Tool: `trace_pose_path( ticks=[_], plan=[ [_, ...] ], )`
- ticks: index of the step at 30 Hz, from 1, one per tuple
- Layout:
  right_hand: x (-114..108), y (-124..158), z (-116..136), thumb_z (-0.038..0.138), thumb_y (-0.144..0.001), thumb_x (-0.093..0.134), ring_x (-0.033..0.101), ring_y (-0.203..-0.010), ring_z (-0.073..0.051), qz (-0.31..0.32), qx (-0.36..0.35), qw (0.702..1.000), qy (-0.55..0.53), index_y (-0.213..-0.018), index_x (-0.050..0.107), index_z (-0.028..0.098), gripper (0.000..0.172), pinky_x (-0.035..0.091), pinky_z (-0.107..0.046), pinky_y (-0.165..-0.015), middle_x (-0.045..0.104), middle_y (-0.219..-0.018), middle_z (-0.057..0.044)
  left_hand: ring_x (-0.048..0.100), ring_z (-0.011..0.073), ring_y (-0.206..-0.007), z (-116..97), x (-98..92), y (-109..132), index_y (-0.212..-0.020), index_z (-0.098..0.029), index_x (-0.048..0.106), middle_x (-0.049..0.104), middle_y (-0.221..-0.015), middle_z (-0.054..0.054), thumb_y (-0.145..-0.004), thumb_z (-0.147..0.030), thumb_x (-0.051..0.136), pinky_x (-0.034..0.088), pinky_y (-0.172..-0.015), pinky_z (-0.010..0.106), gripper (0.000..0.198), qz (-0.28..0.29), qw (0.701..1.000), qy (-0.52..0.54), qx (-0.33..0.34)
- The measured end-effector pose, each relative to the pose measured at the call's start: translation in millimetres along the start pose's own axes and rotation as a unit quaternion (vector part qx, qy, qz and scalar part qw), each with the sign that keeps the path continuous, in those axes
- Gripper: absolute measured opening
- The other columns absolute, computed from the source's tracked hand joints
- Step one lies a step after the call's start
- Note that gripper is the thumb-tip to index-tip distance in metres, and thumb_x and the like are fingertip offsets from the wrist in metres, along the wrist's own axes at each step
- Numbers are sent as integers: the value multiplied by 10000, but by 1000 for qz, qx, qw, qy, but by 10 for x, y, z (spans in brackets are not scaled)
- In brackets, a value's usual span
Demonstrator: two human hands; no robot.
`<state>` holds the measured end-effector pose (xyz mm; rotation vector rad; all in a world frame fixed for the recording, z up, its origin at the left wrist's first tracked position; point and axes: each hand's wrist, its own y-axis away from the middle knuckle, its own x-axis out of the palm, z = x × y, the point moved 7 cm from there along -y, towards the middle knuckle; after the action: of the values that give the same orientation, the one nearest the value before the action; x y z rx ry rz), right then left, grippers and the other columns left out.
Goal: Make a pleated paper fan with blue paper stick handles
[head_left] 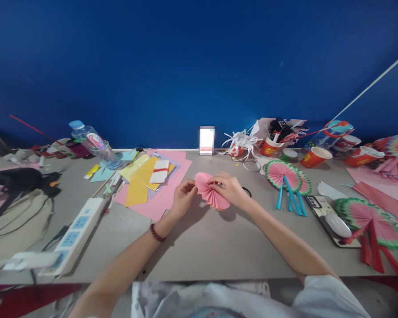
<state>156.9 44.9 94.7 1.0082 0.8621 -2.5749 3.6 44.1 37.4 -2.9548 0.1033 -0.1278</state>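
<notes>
A pink pleated paper fan (209, 191) is held just above the grey table (205, 238) at its middle. My left hand (183, 197) pinches the fan's left edge with closed fingers; a dark bead bracelet circles that wrist. My right hand (230, 189) grips the fan's right side, fingers curled over the folds. Both forearms reach in from the near edge.
Pink and yellow paper sheets (152, 181) lie behind left, beside a white power strip (76, 232) and a water bottle (93, 142). Finished green-rimmed fans (287, 176) with blue sticks, a phone (328, 216), red cups (315, 157) and more fans (374, 218) fill the right.
</notes>
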Motion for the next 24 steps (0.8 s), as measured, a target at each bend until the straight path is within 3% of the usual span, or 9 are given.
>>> trace_pose_path(
  ticks=[13, 21, 24],
  plan=[
    [69, 31, 85, 141, -822, 589, 592, -723, -147, -8, -8, 1000, -23, -786, 683, 214, 124, 442, -270, -682, 691, -770, -16, 595, 154, -737, -28, 30, 38, -801, -192, 650, 656, -788, 31, -794, -308, 594, 465, -681, 272, 129, 32, 998, -47, 29],
    [92, 36, 105, 159, -847, 547, 581, -698, -150, -3, -14, 1000, -17, -739, 668, 200, 167, 441, -283, -693, 675, -716, -23, 590, 152, -740, -183, -32, 68, -821, -203, 653, 651, -811, 36, -778, -329, 623, 467, -669, 261, 137, -43, 991, -95, 79],
    [95, 26, 107, 180, -835, 577, 593, -705, -140, 4, 7, 999, -40, -799, 672, 202, 104, 447, -264, -680, 689, -763, -15, 587, 143, -704, -171, -31, 63, -790, -201, 656, 650, -779, 27, -781, -331, 621, 466, -654, 256, 134, -43, 991, -97, 78]
  ],
)
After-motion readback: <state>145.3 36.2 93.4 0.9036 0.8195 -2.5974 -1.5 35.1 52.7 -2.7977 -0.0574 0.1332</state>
